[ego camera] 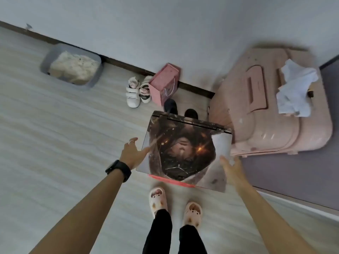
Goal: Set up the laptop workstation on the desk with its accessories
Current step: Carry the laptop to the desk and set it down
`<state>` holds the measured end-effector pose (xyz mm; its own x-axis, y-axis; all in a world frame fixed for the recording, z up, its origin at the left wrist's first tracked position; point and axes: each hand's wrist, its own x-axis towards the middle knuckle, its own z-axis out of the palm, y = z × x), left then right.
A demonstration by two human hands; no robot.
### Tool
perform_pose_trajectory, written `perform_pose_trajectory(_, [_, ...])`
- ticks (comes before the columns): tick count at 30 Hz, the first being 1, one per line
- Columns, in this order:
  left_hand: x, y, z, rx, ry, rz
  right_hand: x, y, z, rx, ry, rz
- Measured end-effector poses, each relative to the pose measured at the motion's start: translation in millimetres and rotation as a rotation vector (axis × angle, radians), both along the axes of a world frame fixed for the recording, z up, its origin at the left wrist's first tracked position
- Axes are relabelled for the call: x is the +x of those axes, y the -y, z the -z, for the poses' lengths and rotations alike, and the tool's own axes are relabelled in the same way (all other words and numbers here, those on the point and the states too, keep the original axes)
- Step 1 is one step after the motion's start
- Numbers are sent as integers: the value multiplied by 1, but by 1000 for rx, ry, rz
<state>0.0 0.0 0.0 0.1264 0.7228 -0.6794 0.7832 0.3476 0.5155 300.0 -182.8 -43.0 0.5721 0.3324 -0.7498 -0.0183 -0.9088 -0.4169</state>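
A closed laptop (185, 151) with a dark picture skin on its lid lies flat in front of me, above the floor, its hinge on the far side. A red edge (170, 180) shows under its near side. My left hand (134, 153), with a black watch on the wrist and a ring on one finger, is at the laptop's left edge with fingers spread and the thumb touching the edge. My right hand (232, 168) is at the right edge with its fingers straight and spread. Neither hand is curled round the laptop.
A pink suitcase (260, 110) with a crumpled white cloth (295, 88) on top stands right of the laptop. A pink gift bag (164, 83), small white shoes (137, 92), black shoes (180, 110) and a grey tray (73, 66) line the wall. My slippered feet (175, 206) stand on the pale wood floor.
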Motion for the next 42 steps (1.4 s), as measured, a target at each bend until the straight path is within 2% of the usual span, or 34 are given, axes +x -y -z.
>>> perform_pose_trajectory(5, [16, -22, 66, -159, 106, -127, 17, -15, 46, -86, -104, 155])
perform_pose_trajectory(9, [27, -16, 94, -130, 178, -306, 15, -26, 57, -60, -78, 291])
perform_pose_trajectory(12, [29, -11, 97, -136, 206, -444, 1, -24, 52, -52, -36, 330])
perform_pose_trajectory(17, [5, 10, 72, -190, 223, -546, -22, -13, 20, 4, 49, 311])
perform_pose_trajectory(23, [-71, 53, -7, -137, 140, -670, -65, -34, -70, 73, 103, 43])
perform_pose_trajectory(27, [-127, 92, -85, -6, 97, -757, -110, -58, -161, 155, 177, -275])
perform_pose_trajectory(31, [-207, 144, -198, 142, 185, -994, -189, -84, -282, 302, 202, -624])
perform_pose_trajectory(35, [-297, 208, -294, 317, 244, -1249, -297, -93, -372, 435, 186, -910])
perform_pose_trajectory(42, [-486, 331, -382, 518, 13, -1491, -530, -75, -461, 656, 140, -1249])
